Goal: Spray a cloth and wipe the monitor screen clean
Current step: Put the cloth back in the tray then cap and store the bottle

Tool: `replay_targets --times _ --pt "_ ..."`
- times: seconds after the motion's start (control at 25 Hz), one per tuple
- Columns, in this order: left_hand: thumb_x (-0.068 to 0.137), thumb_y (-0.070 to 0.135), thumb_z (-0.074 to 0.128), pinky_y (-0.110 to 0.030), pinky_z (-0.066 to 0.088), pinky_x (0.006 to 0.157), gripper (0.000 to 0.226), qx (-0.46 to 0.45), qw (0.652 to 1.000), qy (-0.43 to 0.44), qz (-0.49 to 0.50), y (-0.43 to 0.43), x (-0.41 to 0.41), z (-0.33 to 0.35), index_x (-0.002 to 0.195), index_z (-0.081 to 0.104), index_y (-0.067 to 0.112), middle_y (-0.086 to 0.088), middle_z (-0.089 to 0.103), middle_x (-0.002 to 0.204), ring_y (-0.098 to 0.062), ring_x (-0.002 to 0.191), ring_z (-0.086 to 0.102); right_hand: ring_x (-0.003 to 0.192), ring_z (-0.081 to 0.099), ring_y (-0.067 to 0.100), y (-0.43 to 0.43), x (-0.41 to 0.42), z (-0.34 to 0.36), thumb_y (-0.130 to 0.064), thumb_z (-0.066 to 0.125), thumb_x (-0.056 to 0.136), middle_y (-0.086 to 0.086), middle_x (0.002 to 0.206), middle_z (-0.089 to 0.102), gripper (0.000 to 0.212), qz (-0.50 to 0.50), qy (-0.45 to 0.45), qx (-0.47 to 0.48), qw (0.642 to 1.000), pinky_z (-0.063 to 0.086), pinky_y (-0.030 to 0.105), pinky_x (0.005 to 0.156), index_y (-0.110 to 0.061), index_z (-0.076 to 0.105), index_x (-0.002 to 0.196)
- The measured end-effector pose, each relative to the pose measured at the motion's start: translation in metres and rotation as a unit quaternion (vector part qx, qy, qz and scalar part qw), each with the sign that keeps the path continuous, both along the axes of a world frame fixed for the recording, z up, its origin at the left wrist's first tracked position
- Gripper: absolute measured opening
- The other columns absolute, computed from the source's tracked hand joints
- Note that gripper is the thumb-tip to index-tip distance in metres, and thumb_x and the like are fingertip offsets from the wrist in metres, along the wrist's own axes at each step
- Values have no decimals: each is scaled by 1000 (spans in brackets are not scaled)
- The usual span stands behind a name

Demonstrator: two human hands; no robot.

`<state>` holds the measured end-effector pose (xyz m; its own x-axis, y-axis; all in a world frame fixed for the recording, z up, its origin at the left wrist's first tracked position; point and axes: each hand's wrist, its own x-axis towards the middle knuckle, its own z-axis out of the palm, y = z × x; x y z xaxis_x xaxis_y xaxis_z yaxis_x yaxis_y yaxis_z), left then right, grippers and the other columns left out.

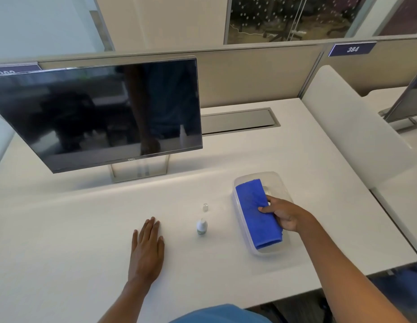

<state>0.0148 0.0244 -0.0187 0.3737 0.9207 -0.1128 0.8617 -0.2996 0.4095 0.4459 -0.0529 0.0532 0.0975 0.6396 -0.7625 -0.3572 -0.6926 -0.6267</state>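
Note:
A folded blue cloth (256, 213) lies in a clear plastic tray (276, 180) on the right of the white desk. My right hand (285, 216) pinches the cloth's right edge, thumb on top. A small white spray bottle (201, 226) stands uncapped near the desk's middle, its clear cap (205, 207) standing just behind it. My left hand (146, 248) rests flat on the desk, fingers straight, left of the bottle. The dark monitor (97, 113) stands at the back left on a silver stand.
A metal cable hatch (240, 121) is set into the desk behind the monitor's right side. A white divider panel (347, 127) borders the desk on the right, with a second monitor (408, 101) beyond it. A beige partition runs along the back.

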Motion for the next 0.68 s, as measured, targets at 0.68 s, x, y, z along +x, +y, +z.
replay_targets --times 0.68 --pt "103 41 19 -42 3 136 70 -34 999 10 -9 2 -3 1 167 30 14 0 19 178 -15 166 11 135 52 30 -10 -38 -1 -26 76 95 10 151 47 89 143 -503 17 852 49 44 109 -21 22 165"
